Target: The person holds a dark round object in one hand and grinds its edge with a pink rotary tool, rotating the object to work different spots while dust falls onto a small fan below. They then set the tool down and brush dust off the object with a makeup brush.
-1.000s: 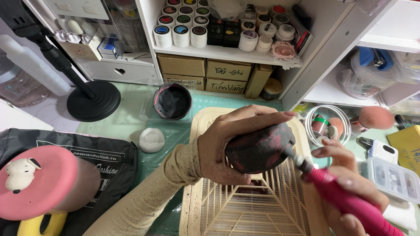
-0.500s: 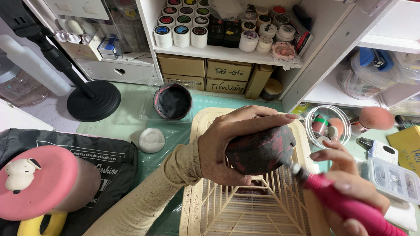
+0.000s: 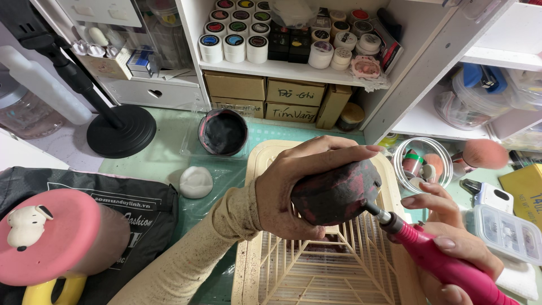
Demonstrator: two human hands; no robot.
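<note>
My left hand (image 3: 293, 186) grips a dark, lumpy object (image 3: 336, 192) with black and pink patches, holding it over a cream slatted basket (image 3: 316, 271). My right hand (image 3: 451, 237) holds a pink pen-shaped rotary tool (image 3: 446, 260). Its metal tip touches the right side of the dark object. My left forearm, in a beige sleeve dusted with dark specks, comes up from the bottom left.
A small bowl (image 3: 223, 131) with black contents and a white lump (image 3: 196, 182) lie on the green mat. A black stand base (image 3: 121, 131) is at left, a pink round cushion (image 3: 51, 237) at bottom left. Shelves of jars (image 3: 282, 34) and boxes are behind; a clear tub (image 3: 423, 164) at right.
The tool tip has shifted slightly along the right side of the dark object. Both hands stay in nearly the same place.
</note>
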